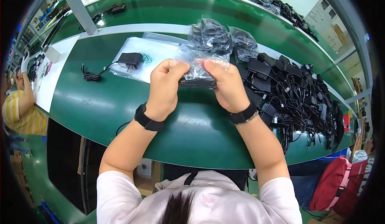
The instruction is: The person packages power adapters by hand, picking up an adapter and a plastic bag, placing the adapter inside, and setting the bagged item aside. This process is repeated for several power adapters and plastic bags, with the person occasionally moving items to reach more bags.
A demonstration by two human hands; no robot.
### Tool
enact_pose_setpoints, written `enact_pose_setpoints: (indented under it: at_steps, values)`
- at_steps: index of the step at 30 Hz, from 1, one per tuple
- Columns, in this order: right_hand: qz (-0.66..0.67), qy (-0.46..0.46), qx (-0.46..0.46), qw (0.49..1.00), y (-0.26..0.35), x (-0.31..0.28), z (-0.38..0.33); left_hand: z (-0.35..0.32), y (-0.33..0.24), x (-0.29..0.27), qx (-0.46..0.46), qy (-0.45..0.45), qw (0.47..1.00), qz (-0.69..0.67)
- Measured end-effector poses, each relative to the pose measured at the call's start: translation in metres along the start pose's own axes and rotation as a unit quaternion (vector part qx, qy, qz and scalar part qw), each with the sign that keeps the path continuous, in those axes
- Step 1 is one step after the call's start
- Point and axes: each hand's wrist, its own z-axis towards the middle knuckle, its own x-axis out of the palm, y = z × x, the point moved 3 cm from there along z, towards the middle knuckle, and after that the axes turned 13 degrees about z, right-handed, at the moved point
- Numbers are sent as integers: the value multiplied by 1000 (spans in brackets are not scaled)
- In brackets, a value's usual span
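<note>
Between my two hands is a clear plastic bag (197,68) with something black in its lower part, likely a power adapter though the film blurs it. My left hand (165,85) pinches the bag's left side, thumb on top. On the other side my right hand (229,83) grips it the same way; the fingers beneath are hidden. Just beyond lie bagged adapters (210,35) in crinkled film. A stack of flat clear bags (138,49) is left of my hands, with a black power adapter (130,59) and its coiled cable (91,75) at its edge.
A large heap of black adapters and tangled cables (296,91) covers the right of the green table (92,112). A raised white ledge (148,28) runs along the back, with a grey metal post (78,9). At far left another person (24,107) in yellow stripes works.
</note>
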Motion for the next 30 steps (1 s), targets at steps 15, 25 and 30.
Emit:
enact_pose_setpoints:
  at_steps: [15, 25, 30]
  values:
    - [-83, 88, 147, 982, 42, 36, -40, 5, -15, 1, 79, 106, 973, 191]
    - [-598, 45, -176, 781, 139, 15, 10, 6, -29, -11, 144, -28, 930, 336]
    - [-836, 50, -329, 436, 118, -38, 89, 2, -30, -9, 265, -55, 861, 431]
